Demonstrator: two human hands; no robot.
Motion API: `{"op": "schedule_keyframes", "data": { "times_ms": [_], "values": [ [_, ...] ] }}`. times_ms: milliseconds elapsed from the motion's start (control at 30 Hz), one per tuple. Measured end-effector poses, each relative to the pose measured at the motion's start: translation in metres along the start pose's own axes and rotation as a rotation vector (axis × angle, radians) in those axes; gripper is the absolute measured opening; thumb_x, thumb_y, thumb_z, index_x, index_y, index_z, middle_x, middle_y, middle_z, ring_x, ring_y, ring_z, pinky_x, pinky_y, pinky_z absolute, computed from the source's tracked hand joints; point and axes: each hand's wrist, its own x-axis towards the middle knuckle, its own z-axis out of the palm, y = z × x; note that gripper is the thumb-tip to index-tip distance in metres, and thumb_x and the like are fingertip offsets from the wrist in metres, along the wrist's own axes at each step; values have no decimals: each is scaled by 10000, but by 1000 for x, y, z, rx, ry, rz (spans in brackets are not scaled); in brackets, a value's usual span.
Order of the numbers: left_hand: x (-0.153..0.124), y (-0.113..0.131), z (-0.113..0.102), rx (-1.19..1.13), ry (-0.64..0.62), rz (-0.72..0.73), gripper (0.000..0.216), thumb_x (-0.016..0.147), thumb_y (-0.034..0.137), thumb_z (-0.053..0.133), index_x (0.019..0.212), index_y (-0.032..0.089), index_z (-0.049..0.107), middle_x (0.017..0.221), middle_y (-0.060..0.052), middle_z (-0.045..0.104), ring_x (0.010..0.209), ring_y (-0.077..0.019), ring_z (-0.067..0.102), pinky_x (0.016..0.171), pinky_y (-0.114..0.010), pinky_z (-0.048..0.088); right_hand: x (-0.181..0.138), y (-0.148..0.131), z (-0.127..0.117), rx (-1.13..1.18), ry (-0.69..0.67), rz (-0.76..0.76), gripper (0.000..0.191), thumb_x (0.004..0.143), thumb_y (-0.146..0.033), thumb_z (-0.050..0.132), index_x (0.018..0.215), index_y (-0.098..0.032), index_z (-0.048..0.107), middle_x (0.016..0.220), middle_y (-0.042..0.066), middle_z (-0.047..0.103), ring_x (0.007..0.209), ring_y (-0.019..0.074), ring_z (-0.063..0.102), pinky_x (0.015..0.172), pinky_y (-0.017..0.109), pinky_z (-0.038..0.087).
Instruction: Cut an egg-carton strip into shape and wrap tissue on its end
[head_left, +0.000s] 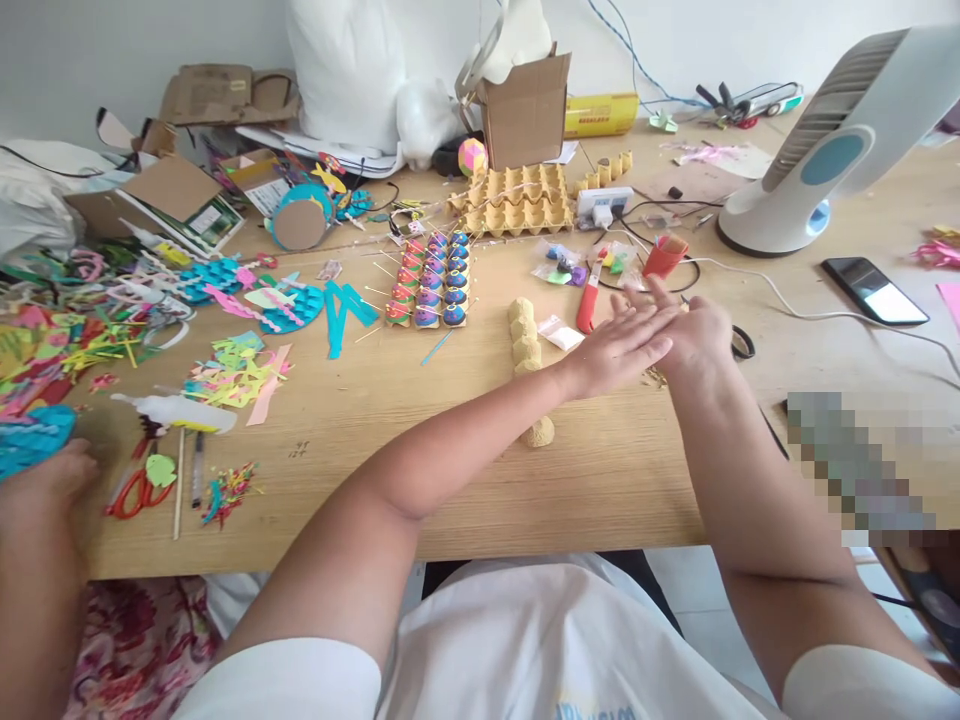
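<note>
1. A person sits at a cluttered wooden worktop, seen from their own head.
2. The left hand lies flat over the right hand, palm to palm, just above the worktop right of centre.
3. Grip: the fingers of both hands are stretched out straight and curl around nothing. Whether anything lies between the palms cannot be told.
4. Nearest thing: a strip of plain egg-carton cups lies on the worktop just left of the hands, not touching them. A single loose cup sits nearer the person, beside the left forearm.
5. A small clear bag and a red-handled cutter lie just beyond the left hand. Black scissors show to the right of the right hand.
6. Further back stands a tray of painted cups.
7. On the right are a white fan and a phone.
8. At the far left, another person's hand rests near red scissors and paper scraps.
</note>
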Motion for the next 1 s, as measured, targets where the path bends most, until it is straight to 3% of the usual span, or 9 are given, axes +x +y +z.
{"op": "schedule_keyframes", "data": {
  "times_ms": [67,167,300,433,600,733,833,933,1000],
  "values": [
    [-1,3,7,-177,137,-120,456,1009,456,674,1434,293,704,1781,-11,469,1766,-243,180,1436,-418,46,4,-12,23,-496,-152,-270,405,955,-688,588,1254,-448,720,1362,94,772,1486,385,619,1298,703,389],
    [-11,11,28,-652,318,-380,700,1075,673,412,1693,344,423,1846,-24,351,1728,-310,301,1386,-526,297,10,3,57,-513,-117,-532,606,1114,-642,194,929,-328,679,1273,98,758,1346,259,723,1127,586,561],
    [-43,20,65,-885,161,-455,674,1084,685,264,1604,368,554,1611,-44,658,1514,-336,591,1241,-521,489,31,41,84,-539,14,-560,662,1083,-603,141,751,-228,573,1357,151,697,1333,308,725,883,534,623],
    [-60,27,72,-869,13,-715,755,1067,702,124,1499,359,640,1471,-71,740,1370,-331,684,1112,-518,553,58,45,89,-596,-34,-657,777,1005,-663,20,706,-221,584,1431,123,645,1388,285,680,922,530,577],
    [-23,37,24,-1003,197,-418,816,1010,844,229,1555,347,578,1604,-71,647,1530,-380,564,1210,-555,500,58,41,50,-895,-387,-724,785,1050,-703,82,1060,-262,731,1532,100,623,1359,250,695,1051,534,553],
    [-8,26,-17,-769,416,-305,587,1088,648,444,1591,355,522,1696,-29,558,1572,-325,535,1227,-507,498,48,46,0,-1123,-455,-875,576,1055,-703,317,1219,-304,698,1528,99,644,1355,272,684,1129,515,530],
    [-24,11,-47,-322,498,-171,351,1040,480,671,1303,258,742,1500,-54,718,1504,-329,600,1240,-472,487,45,50,-36,-1254,-344,-957,345,929,-583,636,1055,-271,713,1280,96,728,1230,284,701,1128,503,517],
    [-47,-8,-83,262,492,76,297,1035,468,680,965,220,829,1336,-83,795,1470,-306,624,1317,-440,405,44,50,-62,-1655,-346,-1102,255,930,-485,627,983,-254,721,1118,84,709,1135,277,688,1077,500,534],
    [-59,-25,-104,503,567,174,314,1080,440,596,1080,233,832,1390,-92,780,1503,-277,594,1342,-435,370,42,47,-71,-1939,-384,-1246,194,935,-390,622,972,-241,741,1188,108,696,1207,292,654,1114,508,511]
  ]
}}
